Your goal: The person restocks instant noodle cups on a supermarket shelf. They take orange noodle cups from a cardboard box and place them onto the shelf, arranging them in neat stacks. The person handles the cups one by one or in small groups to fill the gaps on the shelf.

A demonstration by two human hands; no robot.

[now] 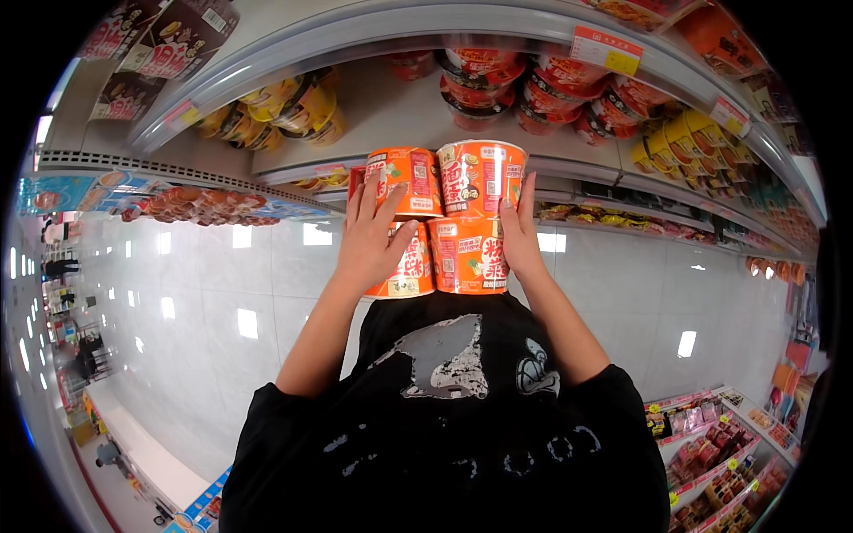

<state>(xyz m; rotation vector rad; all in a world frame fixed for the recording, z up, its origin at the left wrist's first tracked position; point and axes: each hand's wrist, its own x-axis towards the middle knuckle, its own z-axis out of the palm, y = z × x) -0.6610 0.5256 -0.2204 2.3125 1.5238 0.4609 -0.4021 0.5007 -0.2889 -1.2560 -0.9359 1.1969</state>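
Several orange paper noodle cups form a stacked block in front of my chest, held between my two hands. My left hand (373, 233) presses on the left side, its fingers spread over the upper left cup (418, 174) and its thumb by the lower left cup (416, 273). My right hand (523, 236) lies along the right side, touching the upper right cup (476, 176) and the lower right cup (460, 256). A red edge shows behind my left fingers; what it belongs to is hidden. The cups bear printed writing.
Ahead is a store shelf (393, 113) with stacked red bowls (476, 93), yellow-and-black cups (303, 110) on the left and yellow cups (693, 146) on the right. A clear price rail (426, 23) edges the shelf above. Another display rack (713, 453) stands at lower right.
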